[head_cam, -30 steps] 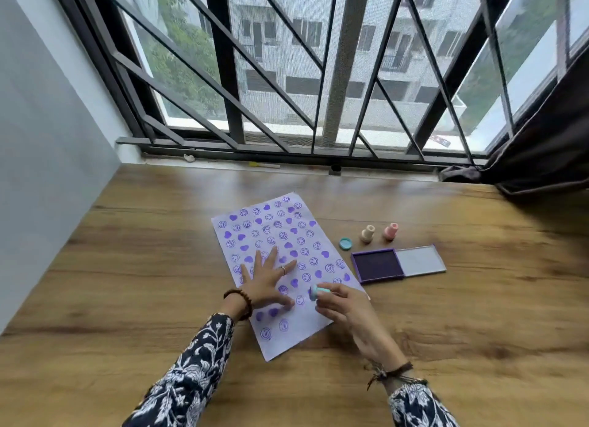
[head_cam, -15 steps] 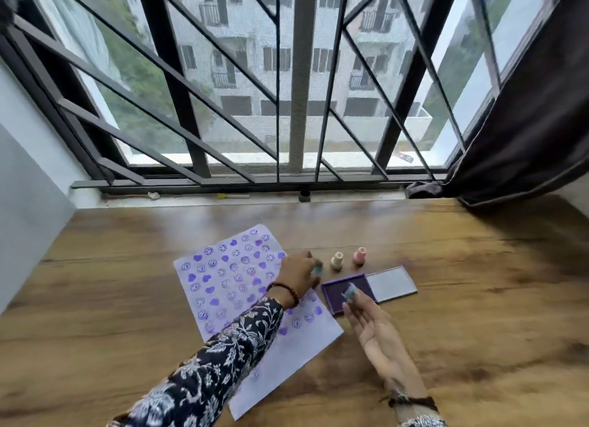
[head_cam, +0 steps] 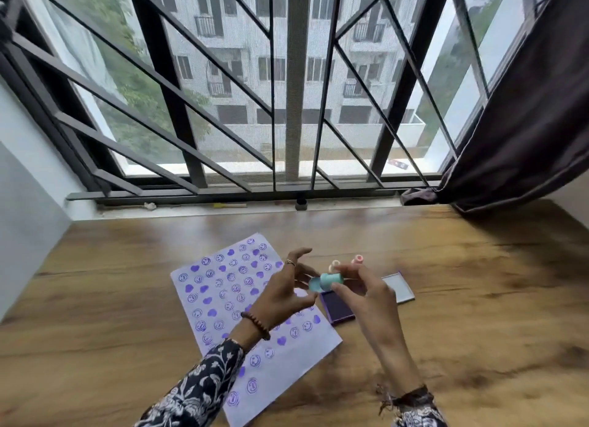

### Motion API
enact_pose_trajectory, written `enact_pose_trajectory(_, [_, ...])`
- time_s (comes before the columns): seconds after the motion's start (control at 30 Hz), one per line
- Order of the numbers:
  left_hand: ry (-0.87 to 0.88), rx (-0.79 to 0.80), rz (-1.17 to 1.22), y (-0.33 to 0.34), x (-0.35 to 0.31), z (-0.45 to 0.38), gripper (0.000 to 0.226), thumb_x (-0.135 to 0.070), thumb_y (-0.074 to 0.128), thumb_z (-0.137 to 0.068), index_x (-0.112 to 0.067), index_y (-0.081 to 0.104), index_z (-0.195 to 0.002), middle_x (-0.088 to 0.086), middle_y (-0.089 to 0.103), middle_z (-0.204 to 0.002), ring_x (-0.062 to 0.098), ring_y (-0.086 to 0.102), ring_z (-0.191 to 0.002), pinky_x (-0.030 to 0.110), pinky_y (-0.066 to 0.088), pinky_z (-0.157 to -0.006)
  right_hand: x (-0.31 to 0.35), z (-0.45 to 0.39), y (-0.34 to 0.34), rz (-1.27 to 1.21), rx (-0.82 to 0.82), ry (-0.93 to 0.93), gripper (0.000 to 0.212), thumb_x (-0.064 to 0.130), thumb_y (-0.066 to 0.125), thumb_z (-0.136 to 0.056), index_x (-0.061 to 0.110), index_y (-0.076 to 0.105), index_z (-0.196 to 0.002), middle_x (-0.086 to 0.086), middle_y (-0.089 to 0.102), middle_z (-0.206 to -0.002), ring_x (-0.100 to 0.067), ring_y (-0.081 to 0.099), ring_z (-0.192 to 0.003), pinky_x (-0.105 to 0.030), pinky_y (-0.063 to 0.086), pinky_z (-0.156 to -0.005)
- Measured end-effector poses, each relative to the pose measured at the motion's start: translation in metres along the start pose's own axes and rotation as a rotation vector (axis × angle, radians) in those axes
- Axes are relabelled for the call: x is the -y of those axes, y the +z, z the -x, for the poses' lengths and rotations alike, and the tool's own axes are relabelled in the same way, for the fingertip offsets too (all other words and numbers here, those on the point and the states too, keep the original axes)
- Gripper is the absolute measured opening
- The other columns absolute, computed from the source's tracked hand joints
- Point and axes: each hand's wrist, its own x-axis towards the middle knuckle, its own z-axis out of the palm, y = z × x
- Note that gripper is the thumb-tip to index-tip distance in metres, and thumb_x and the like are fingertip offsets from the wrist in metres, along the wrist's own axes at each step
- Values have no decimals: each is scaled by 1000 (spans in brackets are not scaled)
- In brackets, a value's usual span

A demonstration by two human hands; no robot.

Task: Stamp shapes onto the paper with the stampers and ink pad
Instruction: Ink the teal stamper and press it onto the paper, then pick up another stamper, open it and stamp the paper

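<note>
The white paper (head_cam: 223, 286) lies on the wooden table, covered with purple hearts and smiley prints. Both hands hover above its right edge. My right hand (head_cam: 366, 302) pinches a teal stamper (head_cam: 333, 279) held sideways. My left hand (head_cam: 283, 294) holds a teal cap (head_cam: 314, 284) against the stamper's end, with its other fingers spread. Below the hands sits the open purple ink pad (head_cam: 339, 310), its clear lid (head_cam: 400, 291) folded out to the right. A cream stamper (head_cam: 334, 263) and a pink stamper (head_cam: 357, 259) stand upright just behind my fingers.
The wooden table (head_cam: 462, 299) runs back to a barred window with a sill (head_cam: 223, 205) holding small bits. A dark curtain (head_cam: 526, 124) hangs at the right and touches the table's far corner. A grey wall (head_cam: 25, 203) borders the left.
My left hand left the paper, reached beside the ink pad, took the teal cap and brought it to the stamper. My right hand lifted the stamper off the paper. The view tilted up.
</note>
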Motion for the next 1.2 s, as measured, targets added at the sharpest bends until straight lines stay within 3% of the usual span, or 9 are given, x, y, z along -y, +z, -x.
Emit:
enact_pose_trajectory(0.13, [-5, -18, 172, -6, -14, 6, 74, 8, 68, -72, -21, 28, -128, 0, 62, -93, 14, 63, -84, 22, 53, -84, 14, 6, -3, 134, 37, -154, 28, 3, 73, -74, 24, 68, -91, 19, 64, -84, 20, 59, -77, 3, 42, -69])
enact_pose_trajectory(0.3, [-12, -26, 390, -14, -27, 10, 86, 14, 69, -67, -27, 27, -130, 10, 66, -92, 21, 66, -83, 26, 57, -80, 26, 11, -11, 128, 21, -244, 26, 0, 73, -73, 18, 70, -91, 9, 67, -87, 1, 64, -80, 1, 44, -72])
enact_pose_trajectory(0.4, [14, -19, 413, -17, -34, 11, 91, 14, 70, -66, -33, 27, -131, 10, 69, -88, 22, 68, -80, 31, 58, -79, 31, 13, -14, 107, 15, -286, 26, -1, 74, -71, 18, 70, -88, 9, 69, -84, 5, 64, -84, 0, 46, -72])
enact_pose_trajectory(0.6, [81, -58, 378, -17, -40, 9, 93, 9, 75, -63, -42, 31, -126, 7, 69, -82, 20, 70, -79, 36, 58, -81, 37, 9, -21, -87, 18, -213, 27, 2, 77, -67, 25, 72, -81, 8, 75, -77, 2, 69, -71, -7, 52, -66])
enact_pose_trajectory(0.77, [58, -34, 411, -1, -26, 4, 87, 11, 74, -63, -28, 36, -131, 1, 65, -75, 23, 68, -78, 39, 58, -81, 34, -5, -11, -25, -19, -160, 19, 13, 80, -67, 30, 73, -75, 9, 74, -70, -3, 69, -65, -15, 56, -62])
enact_pose_trajectory(0.93, [-75, -154, 215, 15, 6, -9, 38, 0, 73, -70, -10, 62, -105, 4, 68, -89, 13, 65, -83, 27, 53, -82, 3, -25, 7, 24, 22, -31, 20, 13, 71, -78, 13, 72, -97, -9, 73, -92, -18, 70, -84, -32, 57, -82])
enact_pose_trajectory(1.03, [-173, -247, 26, 22, 29, -21, 22, -7, 69, -73, -15, 65, -93, -2, 68, -93, 11, 62, -89, 9, 41, -76, -24, -32, 13, 78, -51, 32, 12, 10, 67, -81, 14, 72, -90, -3, 73, -84, -18, 68, -81, -24, 52, -76])
enact_pose_trajectory(1.1, [-226, -274, -133, 25, 44, -31, 23, -13, 70, -71, -16, 64, -93, -1, 68, -97, 15, 59, -96, 18, 40, -77, -38, -36, 15, 156, -84, 40, 11, 8, 67, -80, 15, 72, -87, -4, 72, -82, -17, 66, -78, -19, 46, -69])
enact_pose_trajectory(1.2, [-343, -263, -329, 30, 59, -48, 27, -24, 70, -70, -22, 61, -95, -1, 67, -103, 18, 53, -104, 32, 35, -84, -51, -44, 20, 281, -91, 44, 13, 7, 65, -81, 13, 71, -91, -7, 72, -90, -18, 65, -83, -25, 46, -72])
